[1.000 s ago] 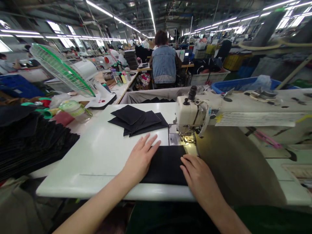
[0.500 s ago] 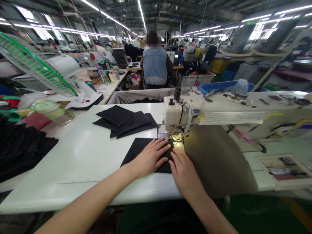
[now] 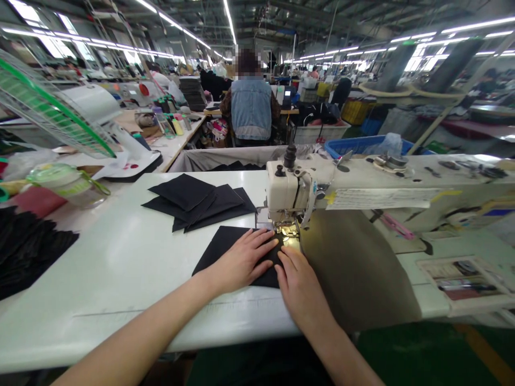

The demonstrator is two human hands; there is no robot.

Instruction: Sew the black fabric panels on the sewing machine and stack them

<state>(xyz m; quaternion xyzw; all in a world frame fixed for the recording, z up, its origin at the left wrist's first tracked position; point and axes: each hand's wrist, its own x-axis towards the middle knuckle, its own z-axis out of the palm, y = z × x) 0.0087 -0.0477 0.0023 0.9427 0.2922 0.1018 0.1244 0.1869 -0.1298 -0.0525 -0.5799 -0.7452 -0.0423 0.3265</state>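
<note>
It was a sewing workshop, a large factory hall. Just beyond the hands stood an industrial sewing machine point(image 3: 362, 179) on a pale worktable point(image 3: 116, 257), with black fabric pieces point(image 3: 201, 199) beside it. Farther ahead, a person in a denim vest point(image 3: 251, 110) sat at another workstation (one of many, it seemed), and long strip lights point(image 3: 229, 21) ran beneath an exposed metal roof point(image 3: 289, 16).

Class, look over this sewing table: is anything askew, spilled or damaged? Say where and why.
Slightly askew: the pile of black pieces left of the sewing machine, fanned at differing angles with corners jutting rather than squared. The black piece under the left hand and right hand looks flat. No spill or damage is visible.
</note>
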